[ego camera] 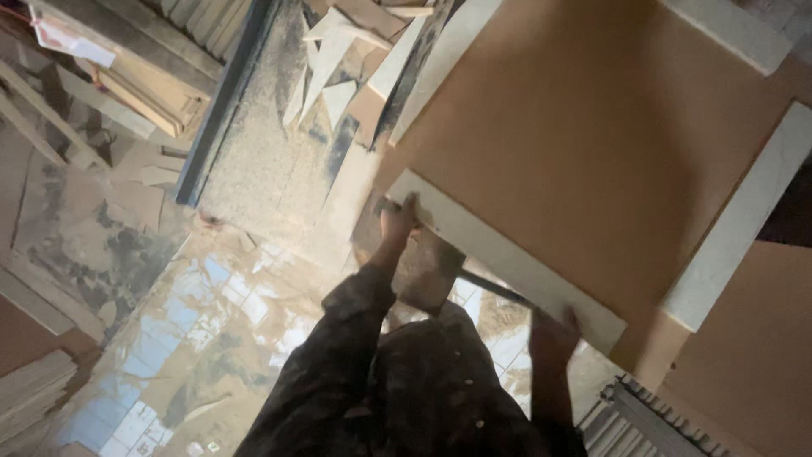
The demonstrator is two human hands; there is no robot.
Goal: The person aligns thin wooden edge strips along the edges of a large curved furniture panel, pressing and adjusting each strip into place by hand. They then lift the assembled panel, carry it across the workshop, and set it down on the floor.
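— Both hands clamp the near edge of the brown board (592,144): left hand (397,218) at its corner, right hand (554,332) further along.
— Where's it sitting?
— Tilted above the dusty floor (254,178). Looks stiff, broad, probably heavy; edges suit holding.

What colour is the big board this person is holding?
The board is tan-brown on its face, with pale off-white edge strips; the head view shows it.

Offcut pile (355,59) on dusty floor (254,186); stacked boards (144,76) far left; ribbed panel (643,423) bottom right.
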